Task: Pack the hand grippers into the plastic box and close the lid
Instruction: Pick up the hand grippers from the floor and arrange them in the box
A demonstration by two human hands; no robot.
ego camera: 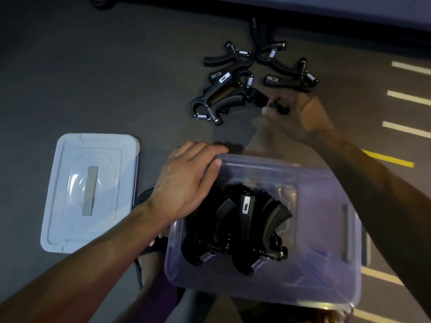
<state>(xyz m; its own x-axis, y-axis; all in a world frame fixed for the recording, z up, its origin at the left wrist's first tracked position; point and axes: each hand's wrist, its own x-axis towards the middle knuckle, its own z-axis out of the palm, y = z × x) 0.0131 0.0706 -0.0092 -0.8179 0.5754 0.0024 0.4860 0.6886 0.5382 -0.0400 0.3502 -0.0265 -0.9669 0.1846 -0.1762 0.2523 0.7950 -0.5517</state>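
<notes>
You're mid-pack here: your left hand (186, 180) sits on the far left corner of the clear plastic storage box (326, 264), fingers draped over the rim and thumb tucked just inside, pinning the box steady on the dark grey floor (70, 78). Inside it lie a few black hand grippers with steel springs (242, 227), bunched toward the left and middle, springs pointing your way. Your right hand (300, 117) is out past the box, fingers curled around the end of a black gripper handle (261, 99) at the near edge of the loose pile of black grippers (247, 75) on the floor; the grip looks like a pinch, though motion blur softens the fingertips. Roughly five more grippers wait in that pile, some overlapping, so you're not halfway by my reckoning. The pale translucent plastic lid (91, 192) lies flat on the floor to the left of the box, just beside your left forearm, not yet needed. Next, I'd say, lift that gripper free without dragging its tangled neighbour along, bring it back over the rim and set it on the open right side of the box, where there's room.
</notes>
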